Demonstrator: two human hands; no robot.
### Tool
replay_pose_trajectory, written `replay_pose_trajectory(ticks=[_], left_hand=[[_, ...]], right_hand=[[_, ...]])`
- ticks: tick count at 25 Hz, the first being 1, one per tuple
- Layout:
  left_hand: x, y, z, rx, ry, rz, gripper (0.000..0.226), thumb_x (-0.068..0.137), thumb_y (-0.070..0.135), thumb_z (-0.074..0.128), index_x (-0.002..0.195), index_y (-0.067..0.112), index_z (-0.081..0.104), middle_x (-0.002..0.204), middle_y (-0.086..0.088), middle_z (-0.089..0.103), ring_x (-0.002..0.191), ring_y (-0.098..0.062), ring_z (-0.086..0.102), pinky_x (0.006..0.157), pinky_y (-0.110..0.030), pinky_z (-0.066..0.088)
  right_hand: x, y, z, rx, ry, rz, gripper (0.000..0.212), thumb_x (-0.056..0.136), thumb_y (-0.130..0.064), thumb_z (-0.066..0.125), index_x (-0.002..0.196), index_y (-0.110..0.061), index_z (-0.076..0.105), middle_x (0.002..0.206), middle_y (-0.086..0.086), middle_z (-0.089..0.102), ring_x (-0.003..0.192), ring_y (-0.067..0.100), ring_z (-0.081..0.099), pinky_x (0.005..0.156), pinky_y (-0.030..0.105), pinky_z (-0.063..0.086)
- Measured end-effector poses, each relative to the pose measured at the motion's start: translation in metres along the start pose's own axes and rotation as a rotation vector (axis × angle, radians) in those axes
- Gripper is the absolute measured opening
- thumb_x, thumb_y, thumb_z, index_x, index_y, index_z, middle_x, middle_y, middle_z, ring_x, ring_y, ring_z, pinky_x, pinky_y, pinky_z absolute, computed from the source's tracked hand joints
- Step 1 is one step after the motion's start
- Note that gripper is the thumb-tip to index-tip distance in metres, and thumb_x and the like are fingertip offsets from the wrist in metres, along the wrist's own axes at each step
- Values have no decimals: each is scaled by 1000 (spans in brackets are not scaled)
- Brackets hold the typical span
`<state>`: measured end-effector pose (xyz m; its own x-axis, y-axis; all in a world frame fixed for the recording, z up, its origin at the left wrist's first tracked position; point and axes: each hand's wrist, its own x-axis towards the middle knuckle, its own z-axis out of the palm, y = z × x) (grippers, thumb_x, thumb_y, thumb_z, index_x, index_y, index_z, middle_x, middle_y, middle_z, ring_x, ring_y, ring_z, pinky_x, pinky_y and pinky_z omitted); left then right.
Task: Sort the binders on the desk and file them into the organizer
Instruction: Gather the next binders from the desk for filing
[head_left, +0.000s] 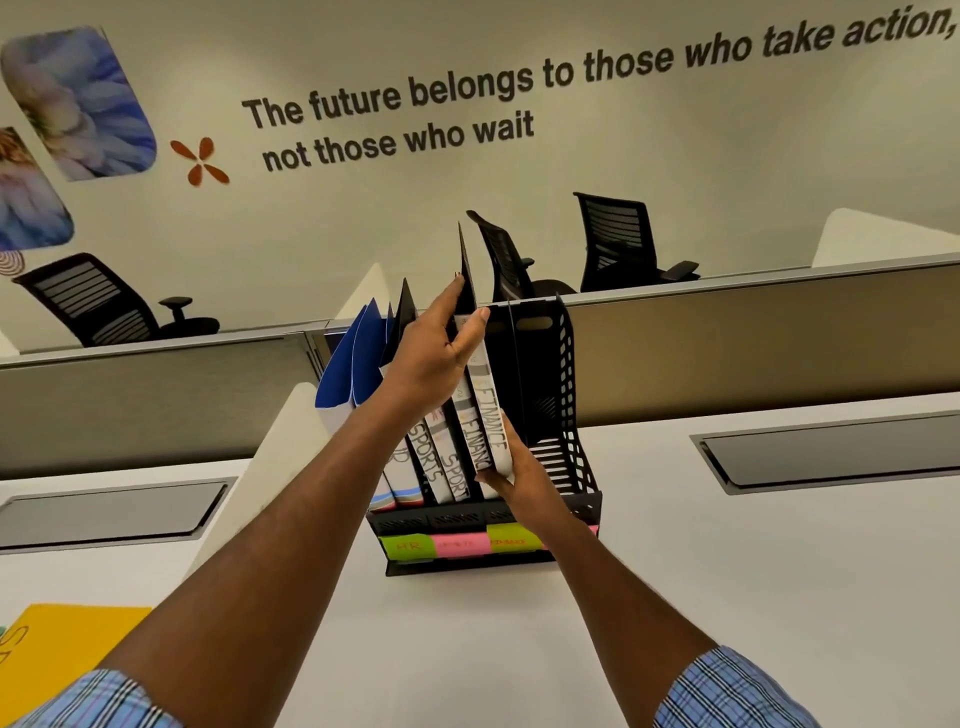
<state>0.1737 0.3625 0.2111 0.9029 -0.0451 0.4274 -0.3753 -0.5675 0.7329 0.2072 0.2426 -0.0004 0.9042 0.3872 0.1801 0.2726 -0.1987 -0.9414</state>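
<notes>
A black slotted organizer (569, 457) stands on the white desk with coloured sticky labels along its front. Several binders stand in it: blue ones (345, 364) at the left, two marked SPORTS (428, 465) in the middle, one marked FINANCE beside them. A second FINANCE binder (488, 410) is held at the third slot. My left hand (439, 345) grips its top, thumb on the spine and fingers behind a black divider. My right hand (514, 470) holds its lower end from below.
A yellow folder (57, 649) lies on the desk at the lower left. Two recessed grey cable hatches (841, 452) sit in the desk surface. A grey partition (753, 343) runs behind the organizer, with office chairs beyond it. The organizer's right slots hold nothing.
</notes>
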Motion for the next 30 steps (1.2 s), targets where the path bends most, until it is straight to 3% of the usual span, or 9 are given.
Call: replay_pose_trajectory(ticks=[3, 9, 14, 20, 24, 30], left_hand=[[1, -17, 2, 163, -13, -90, 57, 96, 40, 42, 147, 18, 28, 145, -6, 45, 133, -21, 41, 108, -43, 38], [2, -27, 13, 509, -116, -117, 53, 98, 38, 40, 143, 11, 35, 153, -8, 29, 145, -20, 13, 116, -35, 15], [-2, -27, 17, 602, -108, -66, 55, 99, 38, 35, 146, 12, 27, 156, -9, 21, 146, -22, 5, 117, -35, 8], [-15, -24, 27, 734, -25, 16, 55, 101, 31, 32, 148, 6, 17, 157, -12, 13, 146, -24, 0, 117, -32, -1], [-35, -23, 35, 818, 65, 59, 57, 101, 27, 29, 148, 3, 8, 158, -13, 7, 146, -25, -4, 118, -34, -5], [-98, -18, 60, 675, 150, 7, 56, 101, 22, 34, 148, 3, 10, 158, -13, 8, 146, -23, -3, 119, -33, -1]], right_hand=[[-5, 7, -1, -106, -39, 40, 83, 90, -24, 65, 152, -37, 13, 141, -12, 52, 128, 5, 48, 108, 35, 42], [-5, 6, 1, -208, -16, 77, 50, 91, -31, 63, 137, -26, 43, 128, -7, 61, 119, 12, 56, 102, 40, 46], [-8, 4, 3, -287, -8, 147, 79, 88, -36, 65, 151, -20, 20, 142, -3, 51, 130, 17, 48, 108, 39, 40], [-14, 3, 9, -441, 77, 196, 98, 80, -42, 73, 152, -10, 14, 150, 12, 35, 139, 26, 33, 115, 40, 31], [-25, -4, 1, -402, 61, 234, 99, 82, -42, 71, 152, -7, 10, 152, 14, 32, 141, 28, 31, 113, 39, 29], [-50, -28, -18, -360, 70, 147, 89, 82, -34, 73, 150, -9, 20, 150, 10, 39, 139, 24, 37, 113, 44, 34]])
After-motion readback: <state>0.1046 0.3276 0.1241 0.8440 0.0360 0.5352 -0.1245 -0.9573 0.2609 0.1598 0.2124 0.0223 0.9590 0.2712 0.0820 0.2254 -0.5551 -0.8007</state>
